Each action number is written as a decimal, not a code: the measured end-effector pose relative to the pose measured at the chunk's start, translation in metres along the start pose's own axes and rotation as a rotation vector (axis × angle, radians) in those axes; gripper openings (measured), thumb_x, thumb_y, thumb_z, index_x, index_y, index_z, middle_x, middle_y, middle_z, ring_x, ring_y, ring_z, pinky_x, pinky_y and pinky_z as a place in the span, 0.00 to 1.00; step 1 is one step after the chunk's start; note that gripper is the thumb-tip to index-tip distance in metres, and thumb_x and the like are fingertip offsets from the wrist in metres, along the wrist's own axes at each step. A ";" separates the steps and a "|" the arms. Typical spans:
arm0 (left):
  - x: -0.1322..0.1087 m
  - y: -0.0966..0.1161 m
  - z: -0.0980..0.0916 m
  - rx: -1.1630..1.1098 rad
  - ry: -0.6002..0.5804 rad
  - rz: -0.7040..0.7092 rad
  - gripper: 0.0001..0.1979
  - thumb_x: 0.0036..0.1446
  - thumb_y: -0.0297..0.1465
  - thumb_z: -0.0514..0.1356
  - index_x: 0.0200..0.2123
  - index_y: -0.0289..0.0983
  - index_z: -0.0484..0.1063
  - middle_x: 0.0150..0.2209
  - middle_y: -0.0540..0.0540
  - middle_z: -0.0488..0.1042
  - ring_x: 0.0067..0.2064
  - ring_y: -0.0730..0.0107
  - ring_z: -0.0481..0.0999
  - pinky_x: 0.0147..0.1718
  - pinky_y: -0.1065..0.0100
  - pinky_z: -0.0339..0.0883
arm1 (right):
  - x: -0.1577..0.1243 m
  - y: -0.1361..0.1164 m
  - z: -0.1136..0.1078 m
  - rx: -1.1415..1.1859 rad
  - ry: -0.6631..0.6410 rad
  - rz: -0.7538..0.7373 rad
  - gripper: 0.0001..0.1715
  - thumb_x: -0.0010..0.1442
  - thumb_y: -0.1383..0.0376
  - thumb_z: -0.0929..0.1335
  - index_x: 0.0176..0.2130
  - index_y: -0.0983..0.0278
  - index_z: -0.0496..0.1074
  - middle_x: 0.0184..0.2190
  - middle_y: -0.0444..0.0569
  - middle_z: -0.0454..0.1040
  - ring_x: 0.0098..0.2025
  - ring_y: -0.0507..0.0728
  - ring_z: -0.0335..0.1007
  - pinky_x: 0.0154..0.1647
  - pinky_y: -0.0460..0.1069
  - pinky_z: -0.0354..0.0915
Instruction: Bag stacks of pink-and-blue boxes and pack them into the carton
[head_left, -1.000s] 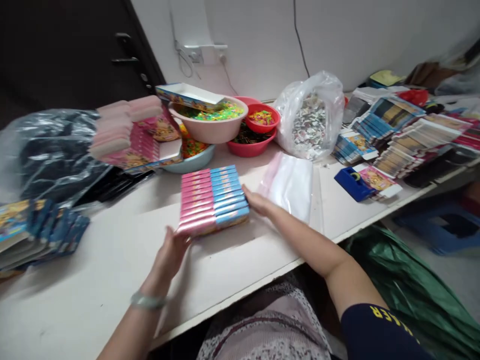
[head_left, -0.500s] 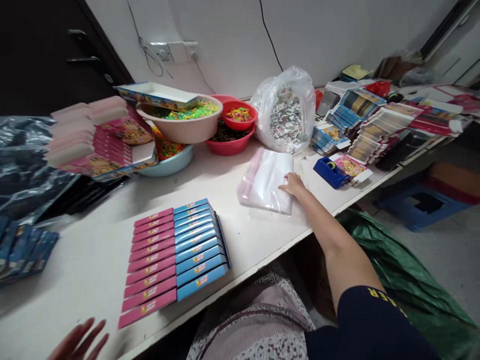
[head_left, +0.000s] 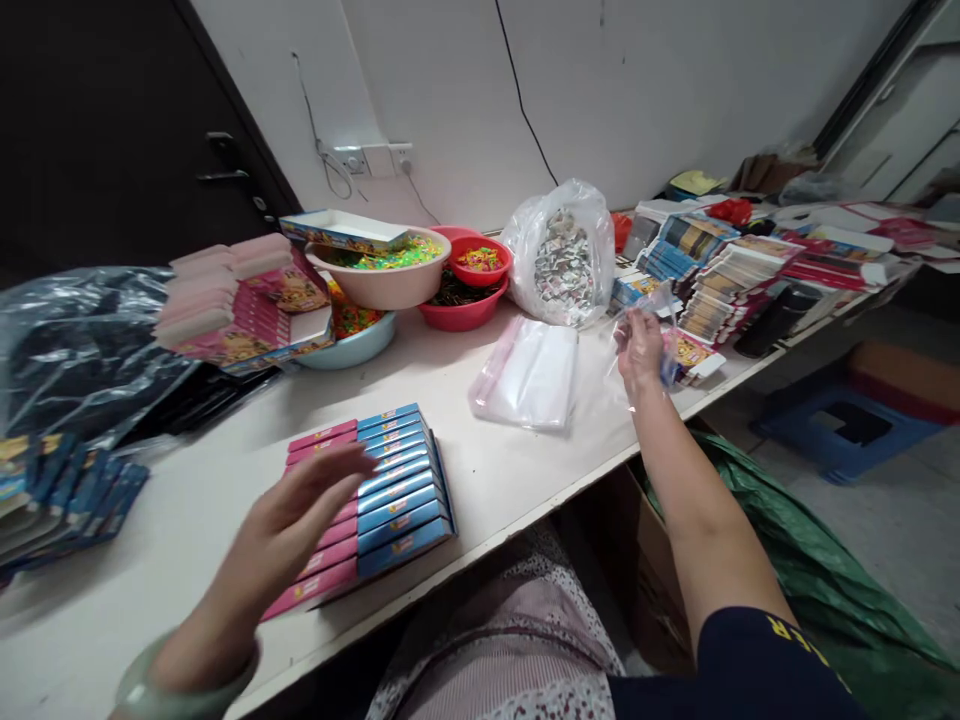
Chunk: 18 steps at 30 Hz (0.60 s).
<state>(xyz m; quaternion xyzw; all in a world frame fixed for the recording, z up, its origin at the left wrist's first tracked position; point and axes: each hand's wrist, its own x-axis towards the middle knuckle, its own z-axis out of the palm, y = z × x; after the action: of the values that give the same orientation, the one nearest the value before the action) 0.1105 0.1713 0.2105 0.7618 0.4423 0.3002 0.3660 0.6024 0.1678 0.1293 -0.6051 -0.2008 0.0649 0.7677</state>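
My right hand [head_left: 642, 345] grips a clear plastic bag [head_left: 616, 365], lifted just right of a stack of clear bags [head_left: 531, 378] on the table. The blue tape dispenser [head_left: 667, 368] is mostly hidden behind that hand. My left hand [head_left: 292, 520], a little blurred, hangs over the pink boxes with its fingers stretched out and nothing in them. Below it, a block of small pink boxes [head_left: 319, 582] and blue boxes [head_left: 401, 500] stands in two rows near the table's front edge.
Along the wall are a beige basin [head_left: 386, 285] of colourful bits, a red basin [head_left: 461, 316], a blue basin [head_left: 360, 348] and a bag of printed packets [head_left: 562, 265]. Folded cartons [head_left: 690, 245] are piled at right. Pink cartons [head_left: 247, 310] stand at left.
My right hand has taken a clear bag off the stack and moved right with it. My left hand has risen from the lower left to over the pink boxes.
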 end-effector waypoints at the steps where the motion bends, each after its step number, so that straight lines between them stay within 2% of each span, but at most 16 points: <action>1: 0.015 0.020 0.017 -0.092 -0.086 0.038 0.20 0.51 0.46 0.64 0.48 0.52 0.74 0.45 0.51 0.80 0.50 0.54 0.78 0.51 0.51 0.74 | -0.008 -0.019 0.004 0.032 0.017 -0.130 0.17 0.59 0.50 0.65 0.31 0.61 0.63 0.29 0.41 0.68 0.29 0.47 0.65 0.32 0.44 0.66; 3: 0.042 0.061 0.052 -0.218 -0.200 0.105 0.38 0.44 0.45 0.70 0.60 0.48 0.65 0.59 0.42 0.71 0.62 0.50 0.68 0.60 0.48 0.64 | -0.033 -0.057 0.017 0.021 0.024 -0.465 0.18 0.59 0.50 0.67 0.31 0.61 0.66 0.33 0.45 0.70 0.36 0.51 0.69 0.40 0.48 0.69; 5: 0.063 0.098 0.085 -0.374 -0.334 0.127 0.49 0.41 0.44 0.73 0.65 0.46 0.56 0.67 0.38 0.59 0.66 0.47 0.61 0.61 0.48 0.61 | -0.064 -0.087 0.036 -0.110 -0.031 -0.757 0.16 0.59 0.51 0.69 0.31 0.61 0.69 0.37 0.49 0.71 0.44 0.56 0.69 0.51 0.54 0.68; 7: 0.076 0.124 0.111 -0.556 -0.404 0.127 0.48 0.41 0.44 0.73 0.64 0.43 0.58 0.67 0.36 0.59 0.65 0.46 0.62 0.59 0.50 0.63 | -0.093 -0.105 0.056 -0.273 -0.123 -0.922 0.14 0.61 0.53 0.69 0.31 0.60 0.72 0.39 0.51 0.72 0.49 0.60 0.68 0.57 0.60 0.63; 9: 0.085 0.135 0.126 -0.669 -0.391 0.114 0.40 0.44 0.42 0.72 0.58 0.39 0.63 0.60 0.35 0.67 0.60 0.49 0.69 0.55 0.54 0.66 | -0.111 -0.110 0.070 -0.368 -0.177 -1.000 0.14 0.62 0.55 0.67 0.30 0.60 0.73 0.40 0.52 0.73 0.51 0.63 0.68 0.60 0.65 0.59; 11: 0.093 0.130 0.125 -0.693 -0.353 0.029 0.28 0.49 0.39 0.70 0.50 0.36 0.68 0.51 0.37 0.75 0.50 0.55 0.76 0.47 0.59 0.70 | -0.118 -0.106 0.075 -0.386 -0.227 -1.014 0.13 0.63 0.57 0.67 0.30 0.60 0.74 0.41 0.53 0.75 0.51 0.64 0.68 0.60 0.66 0.58; 14: 0.106 0.107 0.098 -0.588 -0.280 -0.099 0.11 0.54 0.34 0.65 0.37 0.33 0.71 0.38 0.39 0.78 0.35 0.65 0.79 0.35 0.65 0.70 | -0.115 -0.104 0.065 -0.278 -0.432 -0.968 0.13 0.64 0.56 0.66 0.34 0.61 0.75 0.38 0.51 0.76 0.45 0.60 0.72 0.54 0.61 0.65; 16: 0.117 0.096 0.074 -0.454 -0.201 -0.079 0.06 0.56 0.31 0.62 0.32 0.33 0.72 0.31 0.41 0.77 0.28 0.69 0.76 0.31 0.67 0.68 | -0.113 -0.111 0.059 -0.139 -0.565 -0.920 0.13 0.65 0.56 0.64 0.41 0.60 0.74 0.38 0.50 0.76 0.40 0.57 0.74 0.48 0.56 0.69; 18: 0.126 0.095 0.055 -0.294 -0.176 -0.003 0.04 0.56 0.28 0.60 0.30 0.33 0.73 0.25 0.44 0.75 0.25 0.69 0.73 0.30 0.65 0.68 | -0.115 -0.126 0.063 -0.095 -0.673 -0.918 0.19 0.62 0.54 0.68 0.50 0.60 0.71 0.45 0.52 0.76 0.44 0.58 0.74 0.49 0.56 0.70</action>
<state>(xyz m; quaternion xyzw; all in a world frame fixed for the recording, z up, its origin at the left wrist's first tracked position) 0.2508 0.2354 0.2755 0.7227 0.3609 0.2935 0.5112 0.4553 0.1529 0.2349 -0.4356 -0.6792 -0.0950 0.5830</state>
